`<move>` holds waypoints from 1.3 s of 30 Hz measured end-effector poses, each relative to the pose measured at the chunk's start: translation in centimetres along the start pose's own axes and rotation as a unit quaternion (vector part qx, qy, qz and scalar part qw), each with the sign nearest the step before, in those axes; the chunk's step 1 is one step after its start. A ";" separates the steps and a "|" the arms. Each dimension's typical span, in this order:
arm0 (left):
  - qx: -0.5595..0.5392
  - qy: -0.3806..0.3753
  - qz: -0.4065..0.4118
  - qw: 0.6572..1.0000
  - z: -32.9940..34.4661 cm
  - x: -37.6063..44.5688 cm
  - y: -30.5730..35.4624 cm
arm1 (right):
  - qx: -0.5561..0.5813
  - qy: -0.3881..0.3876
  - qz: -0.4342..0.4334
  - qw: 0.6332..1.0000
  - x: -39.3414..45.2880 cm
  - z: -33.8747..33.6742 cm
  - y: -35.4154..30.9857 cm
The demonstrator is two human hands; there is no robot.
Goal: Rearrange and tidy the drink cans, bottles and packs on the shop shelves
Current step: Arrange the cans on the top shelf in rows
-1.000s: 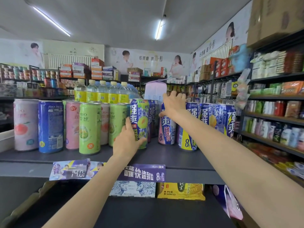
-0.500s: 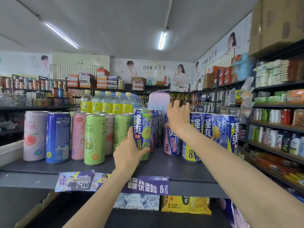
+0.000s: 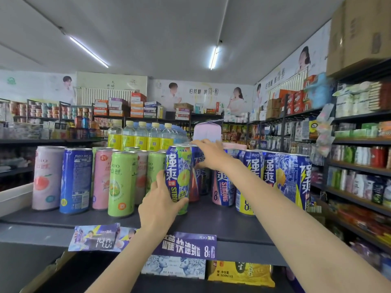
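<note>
Between left fingers [image 3: 157, 187]: blue can [image 3: 177, 176].

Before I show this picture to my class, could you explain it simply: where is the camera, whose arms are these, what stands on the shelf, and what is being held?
There is no machine here. A camera worn on a person's head looks forward and down, so the two bare arms are that person's own. The dark shelf carries tall drink cans: pink, blue and green ones on the left, blue and yellow ones on the right. The left hand has its grip round a blue and green can at the front. The right hand reaches further back, fingers on the top of a blue can behind it. Bottles with yellow labels stand behind the cans.
</note>
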State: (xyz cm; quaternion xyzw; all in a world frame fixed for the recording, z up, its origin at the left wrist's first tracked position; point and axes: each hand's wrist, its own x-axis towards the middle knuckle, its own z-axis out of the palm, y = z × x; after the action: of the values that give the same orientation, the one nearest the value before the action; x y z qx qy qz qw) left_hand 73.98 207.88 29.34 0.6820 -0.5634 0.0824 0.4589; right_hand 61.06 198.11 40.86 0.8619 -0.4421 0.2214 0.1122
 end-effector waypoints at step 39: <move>-0.125 -0.096 0.045 0.986 -0.4 1.3 -0.5 | -0.165 0.005 0.129 0.978 -8.9 -6.0 -0.7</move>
State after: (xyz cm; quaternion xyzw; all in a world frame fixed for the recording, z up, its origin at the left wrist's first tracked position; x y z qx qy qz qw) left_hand 75.02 207.23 30.15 0.5982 -0.6406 -0.0343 0.4802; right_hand 55.39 207.13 41.83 0.7660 -0.5795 0.1627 0.2256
